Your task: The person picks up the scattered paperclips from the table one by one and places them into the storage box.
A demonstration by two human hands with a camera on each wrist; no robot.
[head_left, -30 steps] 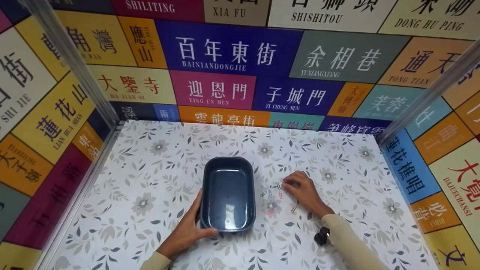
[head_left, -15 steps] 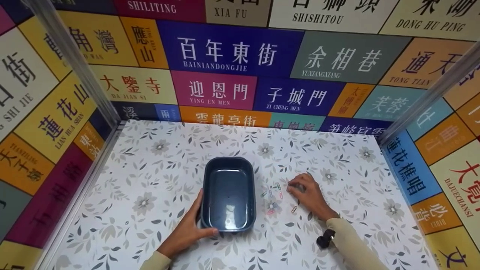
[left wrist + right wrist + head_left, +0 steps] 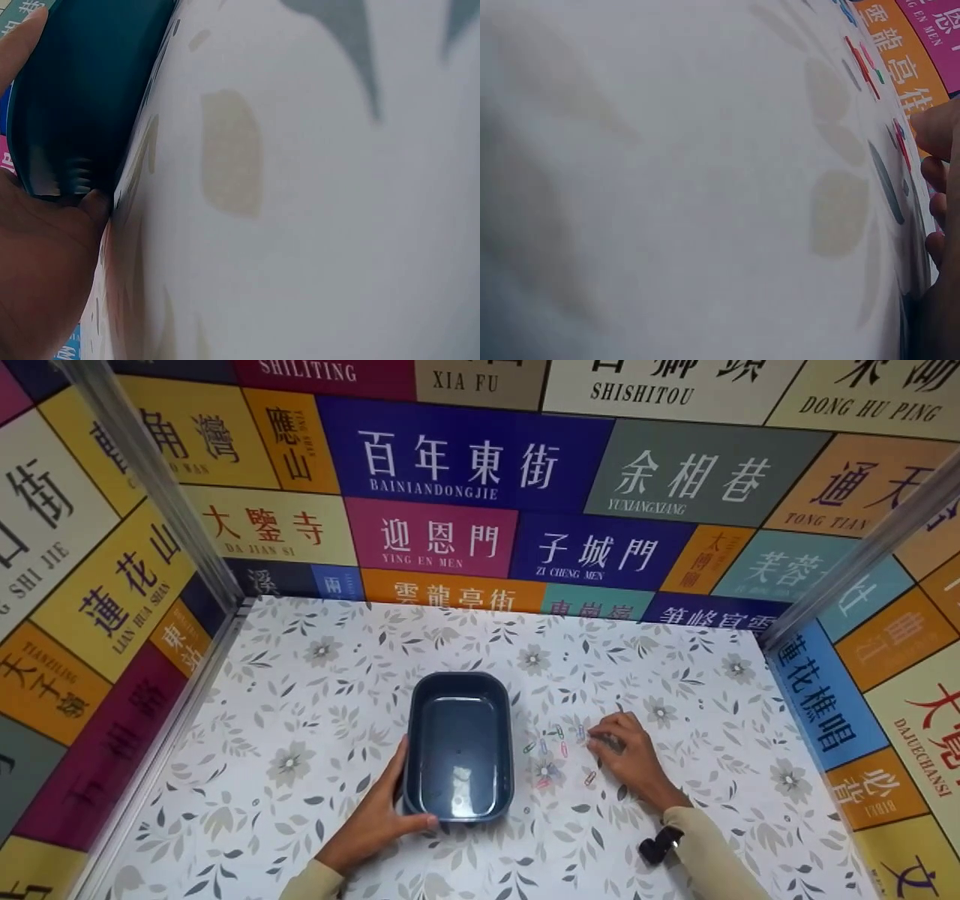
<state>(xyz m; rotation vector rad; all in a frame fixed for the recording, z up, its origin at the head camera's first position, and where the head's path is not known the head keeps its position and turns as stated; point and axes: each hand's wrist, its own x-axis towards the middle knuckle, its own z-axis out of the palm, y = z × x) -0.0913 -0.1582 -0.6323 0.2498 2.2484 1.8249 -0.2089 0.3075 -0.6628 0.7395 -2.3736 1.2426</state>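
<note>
On the left, my left hand point(image 3: 379, 821) holds a dark blue plastic container point(image 3: 459, 746) at its near left corner. The thumb lies at the near rim and the fingers run along the left side. In the left wrist view, the container point(image 3: 82, 97) shows between thumb and finger. My right hand point(image 3: 630, 754) is low over the table with fingers bent. A blue paper clip point(image 3: 581, 732) lies at its fingertips; whether it is pinched cannot be told. Left of it are green point(image 3: 529, 748) and pink point(image 3: 564, 748) paper clips. A brownish-orange paper clip point(image 3: 590, 778) lies below.
A white tablecloth point(image 3: 360, 675) with grey leaves and flowers covers the table. Panels with coloured signs point(image 3: 480, 457) stand along the back and both sides. A dark device point(image 3: 660, 846) sits at the right wrist.
My right hand has shifted right, away from the container, and a blue paper clip now shows beside its fingertips. The left hand and container stay in place.
</note>
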